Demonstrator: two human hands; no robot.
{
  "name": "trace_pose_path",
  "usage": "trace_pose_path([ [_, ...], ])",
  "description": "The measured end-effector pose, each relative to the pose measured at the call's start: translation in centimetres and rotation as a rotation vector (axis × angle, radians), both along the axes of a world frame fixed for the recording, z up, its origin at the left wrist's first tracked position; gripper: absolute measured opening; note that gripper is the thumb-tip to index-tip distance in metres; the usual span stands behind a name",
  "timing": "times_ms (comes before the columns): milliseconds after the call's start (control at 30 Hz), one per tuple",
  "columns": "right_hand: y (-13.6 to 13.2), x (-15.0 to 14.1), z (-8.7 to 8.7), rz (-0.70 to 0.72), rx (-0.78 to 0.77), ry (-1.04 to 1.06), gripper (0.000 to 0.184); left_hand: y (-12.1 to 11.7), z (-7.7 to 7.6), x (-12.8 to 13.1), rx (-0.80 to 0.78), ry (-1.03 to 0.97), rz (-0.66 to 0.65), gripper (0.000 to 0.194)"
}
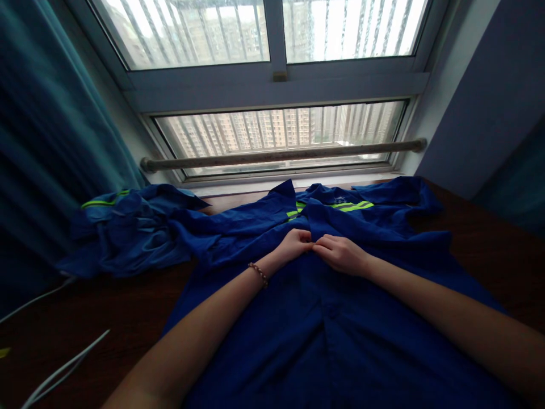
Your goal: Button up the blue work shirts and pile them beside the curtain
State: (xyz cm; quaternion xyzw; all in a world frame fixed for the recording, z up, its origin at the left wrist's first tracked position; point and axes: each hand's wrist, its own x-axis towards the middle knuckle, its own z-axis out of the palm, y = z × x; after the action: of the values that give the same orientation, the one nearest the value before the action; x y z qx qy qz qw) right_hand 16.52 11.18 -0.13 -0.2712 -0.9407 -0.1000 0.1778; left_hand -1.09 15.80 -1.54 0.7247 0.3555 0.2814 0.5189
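Observation:
A blue work shirt [323,335] with yellow-green reflective stripes lies spread flat on a dark wooden table [106,318], collar toward the window. My left hand [293,244], with a bead bracelet on the wrist, and my right hand [340,253] meet at the shirt's front placket just below the collar. Both hands pinch the fabric there with closed fingers, fingertips touching.
A second blue garment [131,233] with a reflective stripe lies crumpled at the left of the table. White cables [63,369] run across the near left corner. A teal curtain [51,130] hangs at the left, and a window [276,136] with a rail stands right behind the table.

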Motion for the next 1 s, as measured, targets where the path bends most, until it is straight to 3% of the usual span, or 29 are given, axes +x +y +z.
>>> trace_pose_path([
  [133,-0.1,-0.2,-0.5,-0.049,-0.014,0.136,0.02,-0.2,-0.3,0.2,0.122,0.056,0.091,0.025],
  [367,-0.2,-0.7,-0.4,-0.165,-0.234,0.327,0.008,-1.2,-0.4,0.2,0.355,0.105,0.184,0.022],
  [600,-0.1,-0.6,-0.2,-0.247,-0.371,0.415,0.008,-2.1,0.5,0.3,0.408,0.051,0.211,0.017],
  [767,-0.8,-0.8,-0.6,-0.338,-0.303,0.439,0.018,-2.3,0.7,0.5,0.385,-0.035,0.252,0.014],
  [1000,-0.6,-0.4,-0.4,-0.335,-0.163,0.385,0.012,-3.0,1.3,0.8,0.353,-0.074,0.283,0.018],
])
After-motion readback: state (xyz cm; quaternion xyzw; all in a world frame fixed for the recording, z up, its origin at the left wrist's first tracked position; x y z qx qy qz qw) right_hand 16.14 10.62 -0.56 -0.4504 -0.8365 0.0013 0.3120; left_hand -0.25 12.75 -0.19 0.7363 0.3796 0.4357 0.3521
